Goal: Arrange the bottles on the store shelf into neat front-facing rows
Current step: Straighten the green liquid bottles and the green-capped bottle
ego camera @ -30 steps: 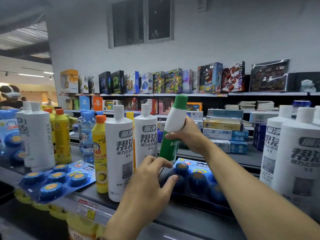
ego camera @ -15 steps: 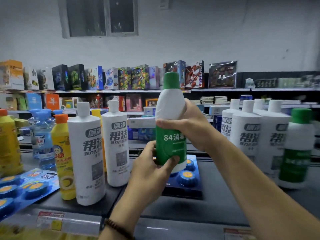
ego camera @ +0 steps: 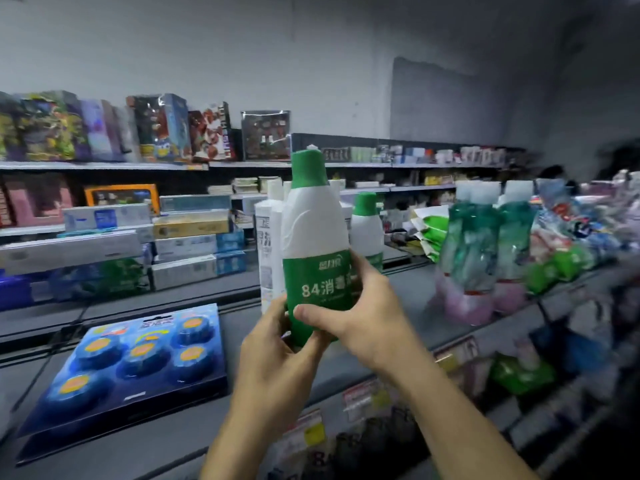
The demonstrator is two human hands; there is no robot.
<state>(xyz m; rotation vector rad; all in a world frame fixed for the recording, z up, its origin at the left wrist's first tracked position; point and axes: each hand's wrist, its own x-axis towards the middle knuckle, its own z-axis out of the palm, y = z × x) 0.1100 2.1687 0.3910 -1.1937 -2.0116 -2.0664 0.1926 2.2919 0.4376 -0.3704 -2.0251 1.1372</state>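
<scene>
While left hand [ego camera: 273, 355] and right hand [ego camera: 367, 315] fingers [ego camera: 311, 314] clamp its lower half, the bottle [ego camera: 311, 233] stands upright.

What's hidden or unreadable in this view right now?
Head view only.
1. Base of green bottle: covered by left hand and right hand.
2. Most of the white bottles: behind the green bottle.
3. Text on price tags: motion blur.
4. Labels on teal bottles: blurred.

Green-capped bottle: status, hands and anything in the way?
Left hand and right hand both grip the green-capped bottle, upright, label toward camera. White bottles stand right behind it. Blue blister pack lies flat to the left.
</scene>
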